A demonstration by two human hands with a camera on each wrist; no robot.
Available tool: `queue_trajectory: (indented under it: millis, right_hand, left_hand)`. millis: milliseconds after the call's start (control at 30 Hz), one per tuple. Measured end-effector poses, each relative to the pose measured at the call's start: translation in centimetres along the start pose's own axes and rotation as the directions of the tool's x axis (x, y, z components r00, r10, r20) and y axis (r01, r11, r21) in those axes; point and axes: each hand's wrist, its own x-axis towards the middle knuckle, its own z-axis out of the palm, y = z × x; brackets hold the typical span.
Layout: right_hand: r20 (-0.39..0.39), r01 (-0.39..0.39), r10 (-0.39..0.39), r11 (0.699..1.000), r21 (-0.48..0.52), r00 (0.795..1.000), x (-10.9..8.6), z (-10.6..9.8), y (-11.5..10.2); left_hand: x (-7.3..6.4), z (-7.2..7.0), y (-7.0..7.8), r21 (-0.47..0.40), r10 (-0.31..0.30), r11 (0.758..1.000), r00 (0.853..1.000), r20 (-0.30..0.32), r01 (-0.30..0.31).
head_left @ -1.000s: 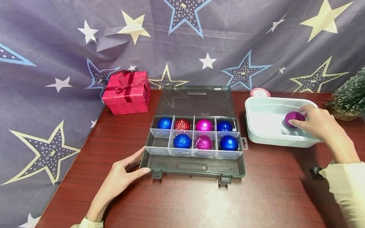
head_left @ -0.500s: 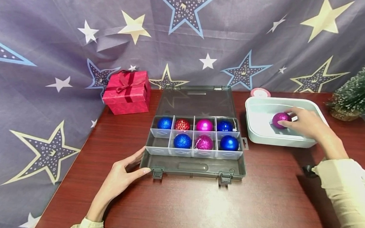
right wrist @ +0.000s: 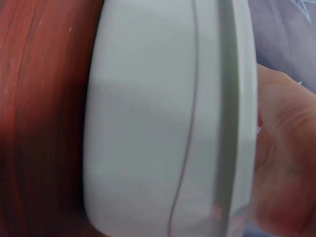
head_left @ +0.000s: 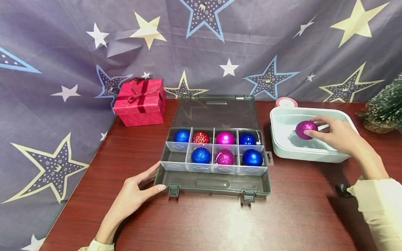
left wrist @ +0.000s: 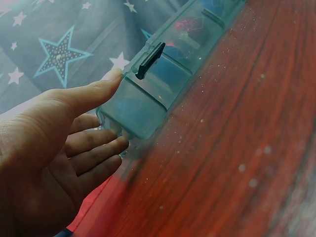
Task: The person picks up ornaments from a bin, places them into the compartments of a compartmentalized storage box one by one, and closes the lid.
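Note:
In the head view my right hand (head_left: 338, 136) pinches a glittery purple Christmas ball (head_left: 306, 130) between thumb and fingers, inside a white plastic bin (head_left: 312, 156). The right wrist view has the bin's wall (right wrist: 143, 108) hiding the ball and most of that hand. A smoky clear compartment case (head_left: 212, 183) lies with its lid raised. Blue, red and pink balls occupy its compartments; the front left one holds none. At the case's front left corner rests my left hand (head_left: 130, 195), thumb on the front edge, fairly straight fingers along the side (left wrist: 98, 143).
A red gift box (head_left: 139, 104) with a bow stands at the back left. Behind the bin lies a pink and white roll (head_left: 286, 102). A small frosted tree (head_left: 395, 96) is at the right, and a star-patterned cloth (head_left: 210, 58) hangs along the back.
My right hand has moved left within the bin, carrying the purple ball from its right side towards the middle. The left hand and the case have stayed put.

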Motion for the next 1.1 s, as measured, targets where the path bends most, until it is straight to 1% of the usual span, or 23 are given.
queue_trajectory:
  millis: [233, 333, 533, 633, 700, 967, 1100]
  right_hand:
    - [-0.033, 0.031, -0.029, 0.998, 0.048, 0.999, -0.4, -0.2, -1.4]
    - [-0.059, 0.063, -0.060, 0.996, 0.056, 0.996, -0.6, -0.2, -2.0]
    - [-0.124, 0.126, -0.115, 0.988, 0.084, 0.986, -0.7, 0.0, -3.0]
    - [-0.140, 0.151, -0.135, 0.982, 0.111, 0.981, -0.7, 0.1, -3.6]
    - [-0.149, 0.161, -0.144, 0.981, 0.111, 0.978, -0.7, 0.1, -4.1]
    - [-0.125, 0.162, -0.138, 0.965, 0.207, 0.982, -0.5, 0.5, -6.1]
    - [-0.106, 0.195, -0.174, 0.953, 0.231, 0.979, -0.2, 0.8, -6.8]
  left_hand:
    - [0.0, 0.0, 0.0, 0.009, -0.003, 1.000, 1.000, -0.001, 0.003]
    - [0.0, 0.0, 0.0, 0.007, -0.004, 1.000, 1.000, 0.000, 0.004]
    - [0.1, 0.0, 0.0, 0.016, -0.009, 1.000, 1.000, -0.001, 0.009]
    - [0.1, 0.0, 0.0, 0.015, -0.008, 1.000, 1.000, 0.002, 0.008]
    - [0.1, 0.0, 0.0, 0.011, -0.008, 1.000, 1.000, 0.004, 0.008]
    - [0.1, 0.0, 0.0, -0.001, -0.010, 1.000, 1.000, 0.005, 0.010]
    - [0.1, 0.0, 0.0, -0.001, -0.009, 1.000, 1.000, 0.004, 0.009]
